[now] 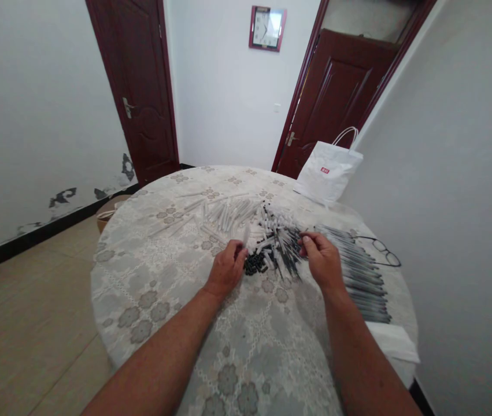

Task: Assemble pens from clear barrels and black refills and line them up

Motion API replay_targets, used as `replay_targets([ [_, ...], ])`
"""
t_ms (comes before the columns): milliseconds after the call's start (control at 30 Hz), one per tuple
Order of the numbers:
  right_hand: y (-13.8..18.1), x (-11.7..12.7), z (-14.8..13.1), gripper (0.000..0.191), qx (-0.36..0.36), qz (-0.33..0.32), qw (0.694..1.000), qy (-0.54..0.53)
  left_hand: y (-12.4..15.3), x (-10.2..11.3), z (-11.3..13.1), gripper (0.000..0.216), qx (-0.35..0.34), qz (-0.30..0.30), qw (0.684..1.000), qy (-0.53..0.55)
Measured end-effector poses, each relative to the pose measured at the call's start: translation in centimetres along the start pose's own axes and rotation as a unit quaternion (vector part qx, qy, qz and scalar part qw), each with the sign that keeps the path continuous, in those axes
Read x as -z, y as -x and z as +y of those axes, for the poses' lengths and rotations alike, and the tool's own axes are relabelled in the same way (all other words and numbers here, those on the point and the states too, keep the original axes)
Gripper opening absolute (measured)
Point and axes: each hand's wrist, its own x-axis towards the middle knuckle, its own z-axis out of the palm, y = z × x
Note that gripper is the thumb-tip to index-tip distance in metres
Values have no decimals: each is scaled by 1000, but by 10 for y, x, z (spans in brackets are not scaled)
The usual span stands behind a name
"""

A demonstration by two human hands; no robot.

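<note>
Tablecloth (pixel 163 300) nearest, patterned. Clear tube (pixel 246 234) is pinched in left hand (pixel 227 267), tilted up. Dark refill (pixel 301 238) is pinched by right hand (pixel 321 260) at edge of pile (pixel 280 245). Pickup step is judged in hand. Next move calls for refill tip lined up with tube mouth.

left hand (pixel 227 267): fingers curled in | right hand (pixel 321 258): fingertips pinched together | forearms (pixel 176 352): bare, stretched forward

Soft, even light is filling the room — faint shadows are lying on the table (pixel 163 289). Glare is whitening the clock (pixel 267 27); door frames (pixel 302 86) are bowing at the edges, fine detail perhaps smearing.
</note>
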Motion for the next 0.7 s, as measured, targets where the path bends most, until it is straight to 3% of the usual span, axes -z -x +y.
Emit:
replay_targets([
  [133, -7, 21, 22, 24, 20, -64, 968, 241, -3, 0, 2, 13, 67, -17, 995, 70],
  [267, -1, 9, 32, 21, -7, -175, 907, 383, -4, 0, 2, 12, 105, -17, 986, 125],
  [433, 9, -5, 25, 25, -60, -229, 845, 479, -4, 0, 1, 17, 120, -13, 985, 125],
  [700, 5, -6, 37, 29, -69, -248, 853, 454, -6, 0, 1, 20, 143, -14, 977, 157],
])
